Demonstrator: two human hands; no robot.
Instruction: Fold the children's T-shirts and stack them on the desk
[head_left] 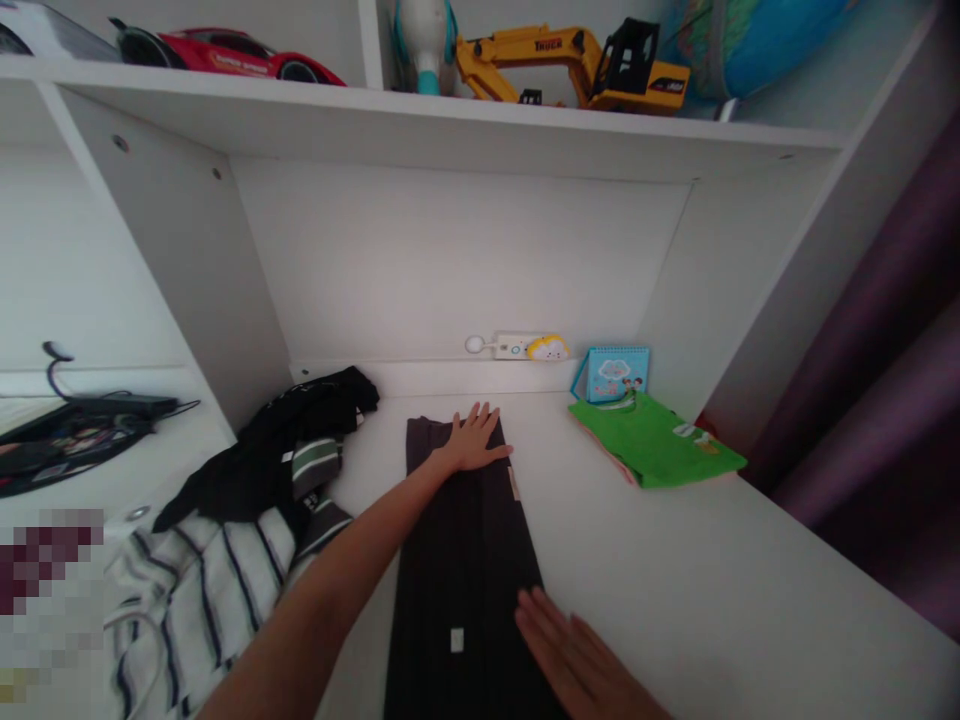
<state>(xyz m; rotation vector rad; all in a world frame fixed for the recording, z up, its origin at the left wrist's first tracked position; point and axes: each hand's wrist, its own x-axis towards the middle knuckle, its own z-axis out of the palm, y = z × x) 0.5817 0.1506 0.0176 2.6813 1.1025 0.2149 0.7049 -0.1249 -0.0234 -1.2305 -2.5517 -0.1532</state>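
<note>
Dark pants (pixel 480 540), folded lengthwise into a long strip, lie on the white desktop with a small white patch on the lower part. My left hand (pixel 474 440) rests flat near the far end of the pants, fingers spread. Alongside their right edge, closer to me, is my right hand (pixel 574 650). Its fingers are stretched out and held together, the fingertips at or just over the fabric edge; whether they press on it I cannot tell. Neither hand grasps anything. The near end of the pants runs out of view at the bottom.
Black clothing (pixel 255 450) and a white striped garment (pixel 210 580) are heaped at left. At right lie a folded green garment (pixel 667 445) and a blue desk calendar (pixel 616 374). A power strip (pixel 514 346) sits at the back. Overhead, a shelf (pixel 450 120) holds toys.
</note>
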